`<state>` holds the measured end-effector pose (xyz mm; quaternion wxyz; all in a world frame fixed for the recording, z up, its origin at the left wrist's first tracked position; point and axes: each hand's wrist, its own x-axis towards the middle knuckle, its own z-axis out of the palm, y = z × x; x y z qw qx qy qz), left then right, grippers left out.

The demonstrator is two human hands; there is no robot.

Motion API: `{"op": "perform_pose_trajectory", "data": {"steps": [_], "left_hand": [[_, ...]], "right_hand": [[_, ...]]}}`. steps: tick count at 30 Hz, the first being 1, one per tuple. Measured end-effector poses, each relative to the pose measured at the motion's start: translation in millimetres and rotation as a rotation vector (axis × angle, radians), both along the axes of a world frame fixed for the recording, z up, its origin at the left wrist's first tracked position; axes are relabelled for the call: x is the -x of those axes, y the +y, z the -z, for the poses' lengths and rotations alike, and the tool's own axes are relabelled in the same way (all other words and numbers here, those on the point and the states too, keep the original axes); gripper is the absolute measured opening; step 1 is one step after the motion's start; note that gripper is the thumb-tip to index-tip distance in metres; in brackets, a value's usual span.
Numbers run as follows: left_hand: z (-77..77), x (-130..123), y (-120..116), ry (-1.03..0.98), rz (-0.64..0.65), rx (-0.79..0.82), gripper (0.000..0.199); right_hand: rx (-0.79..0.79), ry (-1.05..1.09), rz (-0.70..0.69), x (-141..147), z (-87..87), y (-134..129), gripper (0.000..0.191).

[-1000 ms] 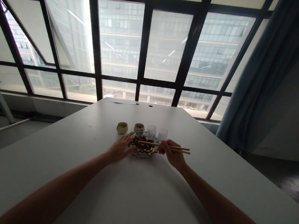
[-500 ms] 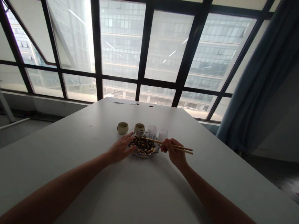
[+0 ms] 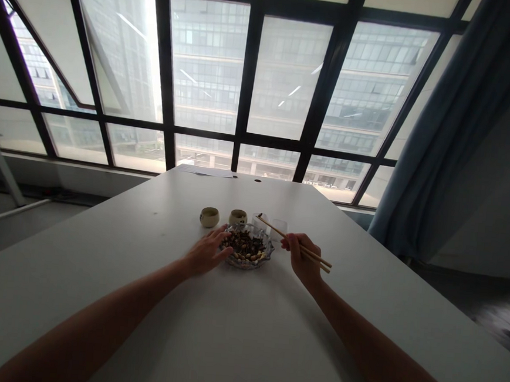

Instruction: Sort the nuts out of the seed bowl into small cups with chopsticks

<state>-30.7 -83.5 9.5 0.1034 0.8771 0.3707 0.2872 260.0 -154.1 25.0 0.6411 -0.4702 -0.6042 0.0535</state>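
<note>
A clear glass bowl (image 3: 246, 263) with a wavy rim holds a mix of dark brown bits and pale nuts or seeds. Resting against its left side is my left hand (image 3: 208, 251), fingers spread. My right hand (image 3: 303, 257) grips a pair of wooden chopsticks (image 3: 278, 231) to the right of the bowl. Their tips reach over a clear plastic cup (image 3: 260, 221), and a small dark piece (image 3: 259, 215) shows at the tips. A second clear cup (image 3: 279, 228) stands just beyond my right hand. Two small beige cups, one on the left (image 3: 209, 217) and one nearer the middle (image 3: 237, 217), sit behind the bowl.
Everything stands on a long white table (image 3: 235, 331). White papers (image 3: 206, 171) lie at its far end, before large black-framed windows. A blue curtain (image 3: 432, 128) hangs at the right. Another white table frame (image 3: 4, 171) is at the left.
The chopstick tips have risen out of the bowl and swung away to the right, over a clear cup, with a small dark piece at them. My left hand stays put.
</note>
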Motion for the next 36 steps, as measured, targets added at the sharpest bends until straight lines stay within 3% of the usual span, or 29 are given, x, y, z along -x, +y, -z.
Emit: {"op": "perform_pose_trajectory", "data": {"steps": [7, 13, 19, 25, 30, 36], "left_hand": [[-0.5, -1, -1, 0.001, -0.008, 0.003, 0.06], [1.6, -1, 0, -0.019, -0.006, 0.009, 0.059], [2.3, 0, 0, -0.05, 0.014, -0.01, 0.057], [4.3, -1, 1, -0.1, 0.034, 0.023, 0.052], [9.9, -2, 6, -0.157, 0.007, 0.073, 0.052], [15.1, -3, 11, -0.211, -0.052, 0.115, 0.059]], "right_hand": [[-0.027, -0.095, 0.086, -8, 10.8, 21, 0.042], [0.016, -0.051, 0.034, -14, 11.1, 33, 0.045], [0.042, 0.081, -0.08, -5, -10.6, 9, 0.049], [0.166, -0.062, -0.264, 9, -17.0, -11, 0.051], [0.171, -0.287, -0.264, 16, -15.4, -14, 0.048], [0.162, -0.347, -0.231, 20, -14.8, -16, 0.046]]}}
